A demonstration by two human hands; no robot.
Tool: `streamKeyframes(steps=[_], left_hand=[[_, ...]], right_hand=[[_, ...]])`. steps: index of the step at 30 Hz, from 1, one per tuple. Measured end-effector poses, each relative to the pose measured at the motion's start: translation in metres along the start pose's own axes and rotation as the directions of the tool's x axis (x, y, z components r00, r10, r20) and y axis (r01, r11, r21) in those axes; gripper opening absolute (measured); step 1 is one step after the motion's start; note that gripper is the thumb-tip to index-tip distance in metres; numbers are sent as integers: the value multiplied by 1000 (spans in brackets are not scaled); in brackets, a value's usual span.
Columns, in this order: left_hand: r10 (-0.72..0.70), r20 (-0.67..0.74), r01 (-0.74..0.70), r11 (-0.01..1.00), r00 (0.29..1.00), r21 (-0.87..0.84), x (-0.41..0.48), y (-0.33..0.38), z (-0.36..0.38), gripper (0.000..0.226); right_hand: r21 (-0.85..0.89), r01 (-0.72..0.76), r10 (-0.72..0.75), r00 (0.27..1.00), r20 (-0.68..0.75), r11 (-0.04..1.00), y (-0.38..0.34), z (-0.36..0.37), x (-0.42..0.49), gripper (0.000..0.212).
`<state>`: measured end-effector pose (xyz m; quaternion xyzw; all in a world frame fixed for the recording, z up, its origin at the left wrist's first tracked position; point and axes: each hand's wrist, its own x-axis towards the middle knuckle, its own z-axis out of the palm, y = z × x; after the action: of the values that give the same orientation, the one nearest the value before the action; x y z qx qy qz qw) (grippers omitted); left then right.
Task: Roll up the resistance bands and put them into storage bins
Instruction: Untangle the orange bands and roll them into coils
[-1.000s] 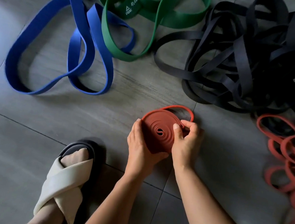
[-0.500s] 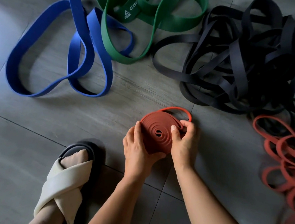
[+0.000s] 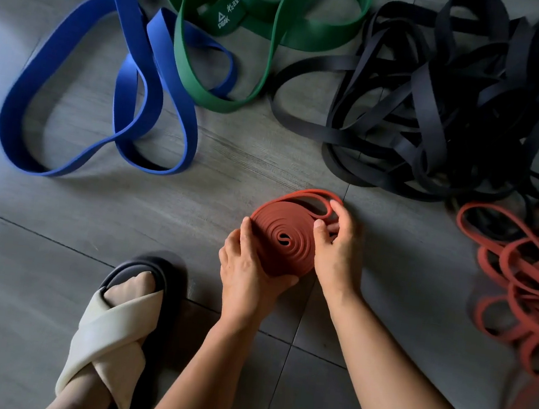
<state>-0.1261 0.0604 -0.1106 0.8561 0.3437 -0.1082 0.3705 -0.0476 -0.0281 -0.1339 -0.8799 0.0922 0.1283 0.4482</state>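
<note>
A thin red resistance band (image 3: 283, 236) is wound into a flat spiral roll, standing on edge just above the grey tiled floor. My left hand (image 3: 246, 269) cups the roll's left and lower rim, thumb under it. My right hand (image 3: 337, 250) grips the right rim, thumb on the roll's face and fingers curled round the short loose end loop at the top right. Loose bands lie beyond: a wide blue band (image 3: 105, 89), a wide green band (image 3: 249, 21), a tangled pile of black bands (image 3: 444, 100) and a heap of thin red bands (image 3: 530, 280) at the right.
My foot in a cream cross-strap sandal (image 3: 120, 332) rests on the floor at the lower left, close to my left forearm. No storage bin is in view. Bare tile lies between the roll and the blue band.
The loose end loop at the roll's top right has got shorter as the roll turned. My right fingers have shifted up onto that loop. Both hands stay in the same spot.
</note>
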Motion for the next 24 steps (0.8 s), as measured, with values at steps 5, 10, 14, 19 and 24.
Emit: streamKeyframes(steps=[5, 10, 14, 19, 24], left_hand=[[-6, 37, 5, 999, 999, 31, 2, 3, -5, 116], [-6, 33, 5, 1000, 999, 22, 4, 4, -10, 109], [-10, 31, 9, 1000, 999, 26, 5, 5, -10, 107], [-8, 10, 8, 1000, 1000, -10, 7, 3, -10, 99], [-23, -31, 21, 997, 999, -79, 11, 1, -9, 87]], right_hand=[[-49, -18, 21, 997, 73, 999, -4, -4, 6, 46], [-70, 10, -3, 995, 97, 997, -7, -9, 7, 48], [-45, -6, 10, 994, 105, 999, -5, -9, 7, 49], [-19, 20, -18, 995, 102, 1000, -2, -8, 3, 48], [-5, 31, -30, 995, 96, 1000, 1, -9, 2, 47]])
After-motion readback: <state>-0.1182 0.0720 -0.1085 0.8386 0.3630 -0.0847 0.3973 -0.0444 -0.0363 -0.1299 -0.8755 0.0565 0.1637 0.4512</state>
